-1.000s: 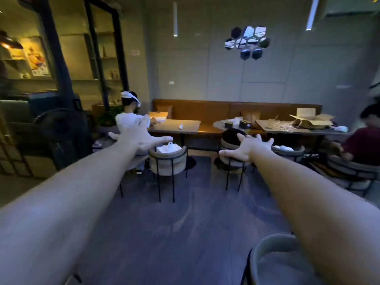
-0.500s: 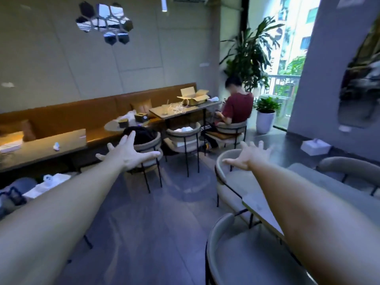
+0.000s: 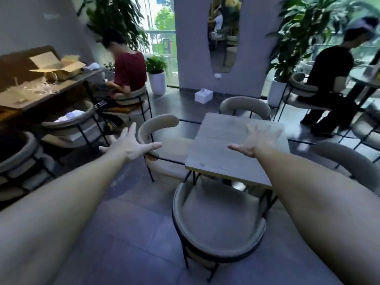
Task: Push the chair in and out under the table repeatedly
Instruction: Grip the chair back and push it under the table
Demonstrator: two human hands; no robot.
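Note:
A small square grey table (image 3: pixel 236 149) stands in the middle of the view with beige round-backed chairs around it. The nearest chair (image 3: pixel 218 221) sits at the table's near edge, its seat partly under the top and its curved back toward me. Another chair (image 3: pixel 158 128) stands at the table's left side. Both my arms are stretched forward. My left hand (image 3: pixel 131 145) hovers open in front of the left chair's back, touching nothing that I can see. My right hand (image 3: pixel 257 138) is spread open above the tabletop and holds nothing.
A chair (image 3: pixel 244 105) stands at the table's far side and another (image 3: pixel 349 161) at its right. A person in a red shirt (image 3: pixel 127 73) sits at a long table (image 3: pixel 47 93) on the left. A person in black (image 3: pixel 329 79) sits at the right. A white box (image 3: pixel 203 96) lies on the floor.
My view has swung to the right, from the bench wall to the small square table and its chairs. Both hands stay open and stretched out in front of me.

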